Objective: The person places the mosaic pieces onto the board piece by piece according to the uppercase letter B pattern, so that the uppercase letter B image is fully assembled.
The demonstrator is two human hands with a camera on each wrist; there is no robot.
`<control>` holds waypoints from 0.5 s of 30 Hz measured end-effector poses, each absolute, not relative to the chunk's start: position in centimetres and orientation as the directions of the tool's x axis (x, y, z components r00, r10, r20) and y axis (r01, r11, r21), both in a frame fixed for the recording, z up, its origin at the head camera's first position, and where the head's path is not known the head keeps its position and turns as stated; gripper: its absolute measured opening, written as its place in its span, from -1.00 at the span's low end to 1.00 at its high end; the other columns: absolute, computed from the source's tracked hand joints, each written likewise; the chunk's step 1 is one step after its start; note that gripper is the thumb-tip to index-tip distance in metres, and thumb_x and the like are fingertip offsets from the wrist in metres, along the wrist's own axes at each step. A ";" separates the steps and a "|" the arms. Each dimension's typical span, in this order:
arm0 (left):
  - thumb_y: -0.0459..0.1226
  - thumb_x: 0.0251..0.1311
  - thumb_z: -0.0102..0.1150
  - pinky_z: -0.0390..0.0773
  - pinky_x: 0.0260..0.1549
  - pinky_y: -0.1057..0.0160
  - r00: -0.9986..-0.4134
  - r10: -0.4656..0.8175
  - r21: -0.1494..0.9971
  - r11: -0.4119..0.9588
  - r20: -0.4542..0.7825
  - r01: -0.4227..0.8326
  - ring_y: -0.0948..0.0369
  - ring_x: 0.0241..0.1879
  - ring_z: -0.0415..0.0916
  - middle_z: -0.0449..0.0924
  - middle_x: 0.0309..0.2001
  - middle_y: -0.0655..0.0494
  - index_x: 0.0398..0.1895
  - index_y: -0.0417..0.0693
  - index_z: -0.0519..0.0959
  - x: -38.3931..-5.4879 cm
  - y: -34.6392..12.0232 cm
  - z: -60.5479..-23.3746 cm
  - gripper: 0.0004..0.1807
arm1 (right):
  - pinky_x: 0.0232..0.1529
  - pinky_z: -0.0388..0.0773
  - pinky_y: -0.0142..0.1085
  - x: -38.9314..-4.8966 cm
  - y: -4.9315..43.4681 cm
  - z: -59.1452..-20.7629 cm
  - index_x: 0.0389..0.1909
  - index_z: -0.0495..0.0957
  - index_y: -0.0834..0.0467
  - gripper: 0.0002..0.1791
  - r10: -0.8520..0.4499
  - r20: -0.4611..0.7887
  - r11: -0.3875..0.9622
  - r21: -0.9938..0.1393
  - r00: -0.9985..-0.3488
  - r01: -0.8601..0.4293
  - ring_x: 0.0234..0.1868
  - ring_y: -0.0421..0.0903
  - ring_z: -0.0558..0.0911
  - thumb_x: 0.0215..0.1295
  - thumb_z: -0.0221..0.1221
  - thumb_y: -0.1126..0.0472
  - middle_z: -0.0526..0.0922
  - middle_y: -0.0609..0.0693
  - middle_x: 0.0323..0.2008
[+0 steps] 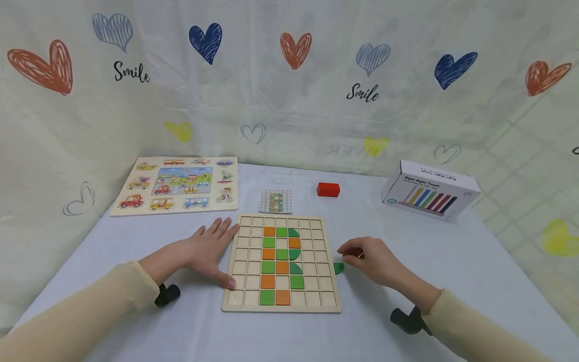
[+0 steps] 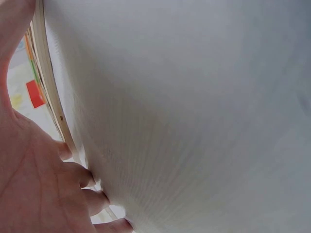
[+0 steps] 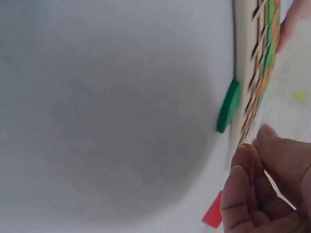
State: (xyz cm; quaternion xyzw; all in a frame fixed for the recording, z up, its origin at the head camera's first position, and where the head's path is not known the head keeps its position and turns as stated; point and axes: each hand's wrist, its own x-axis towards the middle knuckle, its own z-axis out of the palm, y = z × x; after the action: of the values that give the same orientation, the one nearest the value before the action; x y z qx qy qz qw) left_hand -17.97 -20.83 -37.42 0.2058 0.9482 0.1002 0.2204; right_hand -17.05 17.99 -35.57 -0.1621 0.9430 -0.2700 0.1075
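Note:
A wooden grid board (image 1: 312,296) lies on the table, with orange and green squares and a few dark green quarter-round pieces in its cells. At its left edge my left hand (image 1: 205,254) is spread out, the thumb on the frame and the fingertips by the upper left side. My right hand (image 1: 377,261) hovers just off the board's right edge, fingers loosely bent, with nothing visible between thumb and fingertips. Below those fingertips a loose dark green quarter-round piece (image 1: 339,268) touches or nearly touches the board's side; the right wrist view also shows this green piece (image 3: 228,107).
Behind the board lies a small pattern card (image 1: 276,201). A red block (image 1: 328,189) sits to its right. A wooden picture puzzle (image 1: 174,186) is at the back left, and a white toy box (image 1: 429,191) stands at the back right near the curtain.

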 end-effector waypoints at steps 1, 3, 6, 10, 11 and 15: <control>0.47 -0.17 0.39 -0.16 0.46 -0.49 -0.818 0.435 0.280 0.895 -0.376 0.347 -0.31 0.63 -0.37 -0.32 0.65 -0.33 0.65 -0.22 -0.16 -18.0 -20.8 -37.4 0.53 | -0.27 0.57 -0.40 -17.1 18.1 -35.7 -0.08 0.73 0.19 -0.79 -0.374 -0.126 0.799 -0.546 -0.919 -0.251 -0.26 -0.18 0.59 0.27 0.36 0.35 0.73 -0.08 -0.25; 0.47 -0.17 0.39 -0.16 0.46 -0.49 -0.818 0.436 0.281 0.894 -0.376 0.348 -0.32 0.63 -0.37 -0.32 0.65 -0.33 0.65 -0.23 -0.16 -18.0 -20.8 -37.5 0.53 | -0.27 0.55 -0.40 -17.2 18.3 -36.0 -0.09 0.74 0.18 -0.77 -0.393 -0.151 0.795 -0.551 -0.907 -0.253 -0.27 -0.18 0.56 0.22 0.40 0.33 0.71 -0.10 -0.26; 0.47 -0.17 0.38 -0.16 0.46 -0.49 -0.818 0.437 0.280 0.894 -0.374 0.350 -0.32 0.63 -0.37 -0.32 0.65 -0.33 0.65 -0.23 -0.16 -18.0 -20.9 -37.5 0.53 | -0.28 0.53 -0.42 -17.2 18.2 -36.3 -0.11 0.75 0.17 -0.73 -0.420 -0.172 0.790 -0.554 -0.891 -0.265 -0.28 -0.18 0.54 0.14 0.47 0.29 0.67 -0.11 -0.29; 0.47 -0.18 0.39 -0.16 0.45 -0.50 -0.819 0.434 0.281 0.895 -0.374 0.346 -0.32 0.62 -0.36 -0.31 0.65 -0.33 0.65 -0.23 -0.16 -18.0 -20.9 -37.5 0.53 | -0.31 0.51 -0.42 -17.2 17.7 -36.6 -0.14 0.74 0.16 -0.73 -0.414 -0.183 0.799 -0.543 -0.892 -0.260 -0.31 -0.18 0.51 0.11 0.50 0.27 0.63 -0.09 -0.31; 0.47 -0.18 0.39 -0.16 0.45 -0.50 -0.820 0.434 0.282 0.895 -0.374 0.345 -0.32 0.62 -0.36 -0.31 0.65 -0.33 0.65 -0.23 -0.15 -18.0 -20.9 -37.5 0.53 | -0.32 0.51 -0.42 -17.2 17.7 -36.6 -0.15 0.73 0.16 -0.73 -0.410 -0.183 0.802 -0.539 -0.894 -0.257 -0.31 -0.18 0.51 0.11 0.50 0.27 0.63 -0.09 -0.32; 0.47 -0.18 0.39 -0.16 0.46 -0.49 -0.821 0.435 0.283 0.894 -0.371 0.346 -0.32 0.62 -0.36 -0.31 0.65 -0.33 0.65 -0.23 -0.15 -18.0 -20.9 -37.5 0.53 | -0.35 0.49 -0.42 -17.2 17.5 -36.8 -0.21 0.70 0.14 -0.77 -0.390 -0.186 0.810 -0.535 -0.902 -0.241 -0.33 -0.17 0.49 0.11 0.49 0.29 0.60 -0.08 -0.36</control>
State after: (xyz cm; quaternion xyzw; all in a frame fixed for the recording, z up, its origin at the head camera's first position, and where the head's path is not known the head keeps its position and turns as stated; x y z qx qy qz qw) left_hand -17.95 -20.85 -37.47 0.2058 0.9486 0.1021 0.2176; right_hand -17.23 17.46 -36.77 -0.1678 0.9402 -0.2585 0.1449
